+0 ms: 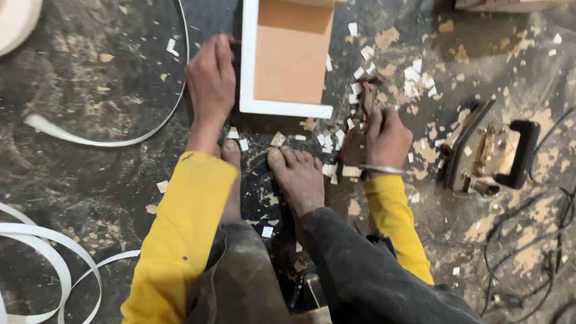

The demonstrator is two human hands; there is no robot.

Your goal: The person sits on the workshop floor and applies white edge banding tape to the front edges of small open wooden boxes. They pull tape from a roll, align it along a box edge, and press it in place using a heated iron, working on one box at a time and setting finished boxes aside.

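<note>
A: Why does the board (pixel 290 47) lie flat on the floor (pixel 86 82), just past the person's bare feet (pixel 297 175)?

B: Probably to keep it steady; the left hand (pixel 211 75) presses on its white edge, fingers together, arm stretched forward.

A: And the right hand (pixel 383 140)?

B: Its fingers are curled tight around a small brown tool (pixel 368 99) beside the board's corner, among white offcuts (pixel 411 75). An iron (pixel 489 155) sits well apart.

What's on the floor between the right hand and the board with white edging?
In the head view, small white trimmings lie between the right hand and the board.
</note>
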